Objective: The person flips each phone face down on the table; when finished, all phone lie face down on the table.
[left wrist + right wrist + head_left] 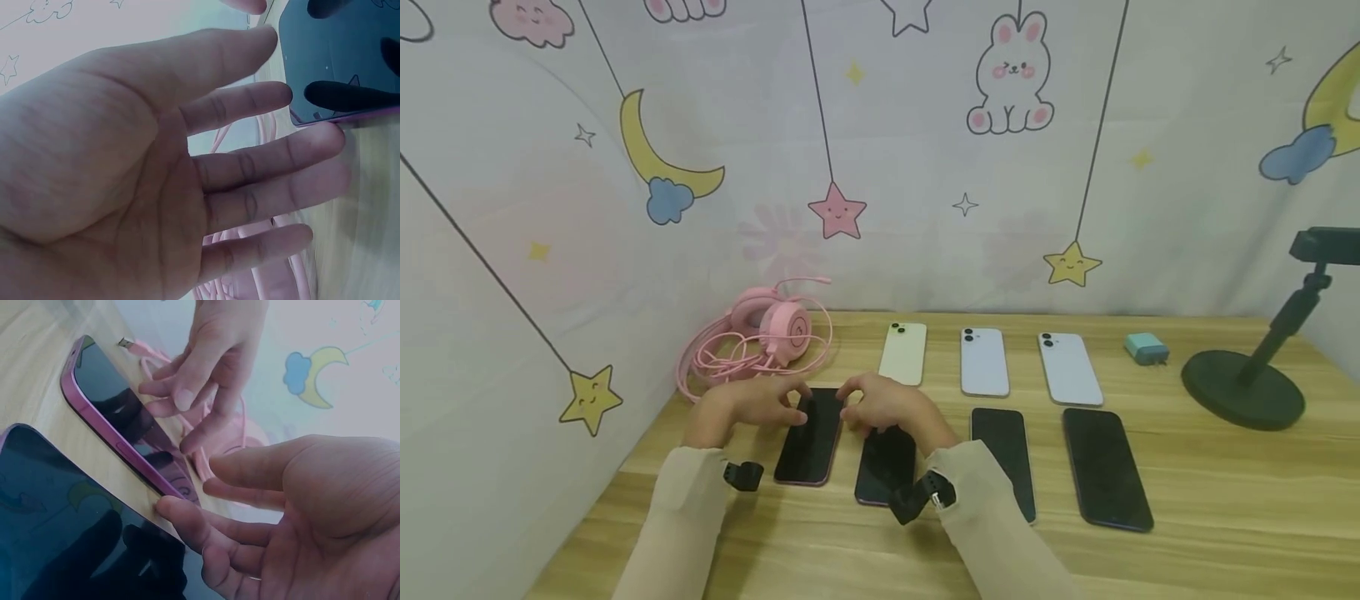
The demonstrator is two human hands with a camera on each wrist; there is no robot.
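A dark-screened phone with a pink edge [812,446] lies face up at the left of the front row. My left hand [765,402] is at its upper left side; in the left wrist view its fingers [250,165] are stretched out, fingertips right at the phone's edge. By the upper right corner hovers my right hand [883,404], with loosely bent fingers [184,522] beside the pink side in the right wrist view. Nothing is between the fingers of either hand. A second dark-screened phone [876,475] lies under my right wrist, partly hidden by it.
Two more dark-screened phones [1105,467] lie to the right, one partly behind my right sleeve. Behind them are a pale yellow phone [902,354] and two whitish phones [985,362], backs up. A pink headset [786,329] with coiled cable, a teal charger [1146,348] and a black stand [1243,390] stand around.
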